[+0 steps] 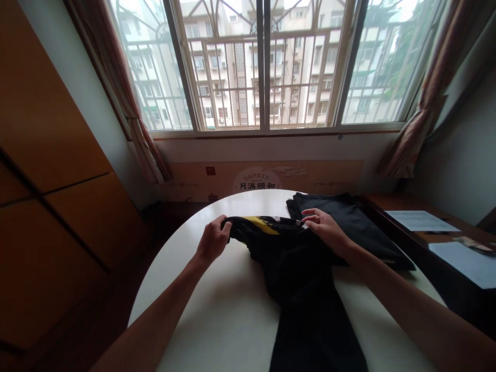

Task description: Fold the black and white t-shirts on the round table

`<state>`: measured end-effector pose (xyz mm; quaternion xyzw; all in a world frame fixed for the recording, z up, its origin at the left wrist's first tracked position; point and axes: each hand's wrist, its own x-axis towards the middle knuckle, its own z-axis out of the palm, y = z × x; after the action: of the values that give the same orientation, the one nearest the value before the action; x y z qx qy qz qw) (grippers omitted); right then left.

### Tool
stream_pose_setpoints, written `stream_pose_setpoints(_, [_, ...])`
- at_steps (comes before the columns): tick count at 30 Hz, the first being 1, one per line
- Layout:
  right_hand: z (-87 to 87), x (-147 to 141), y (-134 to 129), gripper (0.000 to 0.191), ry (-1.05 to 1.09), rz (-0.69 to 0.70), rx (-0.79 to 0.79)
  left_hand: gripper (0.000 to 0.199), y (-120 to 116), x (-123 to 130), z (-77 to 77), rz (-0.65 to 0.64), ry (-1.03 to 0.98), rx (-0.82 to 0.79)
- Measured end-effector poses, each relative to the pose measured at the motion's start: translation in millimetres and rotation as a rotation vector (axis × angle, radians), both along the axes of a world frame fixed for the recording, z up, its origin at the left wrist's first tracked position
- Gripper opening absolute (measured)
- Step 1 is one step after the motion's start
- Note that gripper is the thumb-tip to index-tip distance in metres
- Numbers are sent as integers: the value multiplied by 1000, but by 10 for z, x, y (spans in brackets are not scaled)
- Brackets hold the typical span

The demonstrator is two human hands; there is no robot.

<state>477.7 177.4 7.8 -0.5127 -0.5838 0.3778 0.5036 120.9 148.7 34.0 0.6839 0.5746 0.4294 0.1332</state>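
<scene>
A pair of black trousers (310,289) is stretched between my two hands above a round white table (217,310), its lower part running down toward me. Yellow and white print shows along the inside of the waistband (267,223). My left hand (214,238) is closed around the left end of that band. At the right end, near a small pale tag, my right hand (324,230) pinches the edge between thumb and fingers. Just behind and beside my right hand lies a folded dark garment (364,227), flat on the table.
To the right, a brown wooden desk (411,201) holds sheets of paper (422,220) and a pen. A large printed cardboard box (333,175) leans beneath the barred window (263,67). Wooden cabinets (50,170) stand at the left, and curtains (422,124) hang at both sides.
</scene>
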Motion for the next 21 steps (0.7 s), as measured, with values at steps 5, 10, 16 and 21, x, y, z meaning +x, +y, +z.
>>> stream_pose_setpoints(5, [12, -114, -161, 32, -384, 138, 392, 22, 84, -93, -41, 192, 64, -64])
stream_pose_setpoints(10, [-54, -260, -357, 41, -717, 434, 481, 22, 111, -138, -40, 271, 109, -124])
stream_pose_setpoints(16, [8, -189, -246, 18, -399, 311, 382, 24, 164, -246, -31, 345, 153, -144])
stream_pose_setpoints(21, [139, 0, -110, 32, 25, 74, 245, 29, 235, -417, -11, 409, 104, -156])
